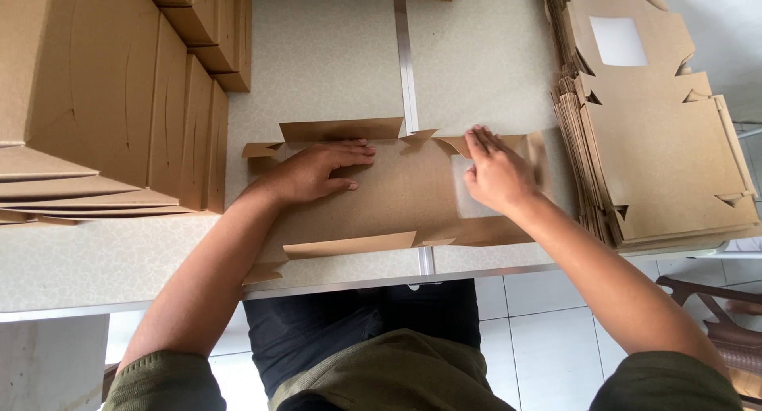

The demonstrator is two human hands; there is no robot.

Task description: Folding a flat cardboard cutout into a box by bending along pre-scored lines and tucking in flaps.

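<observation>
A flat brown cardboard box blank (397, 196) with a clear window patch lies across the table in front of me, its side flaps partly raised. My left hand (313, 173) presses flat on the left half of the blank, fingers pointing right. My right hand (496, 173) rests palm down on the right half, over the window patch, fingers spread and pointing away from me. Neither hand grips anything.
A tall stack of flat box blanks (659, 133) with window cutouts sits at the right table edge. Folded brown boxes (111, 101) are stacked at the left and along the back. The speckled table (333, 54) has a metal seam down its middle. White floor tiles lie below.
</observation>
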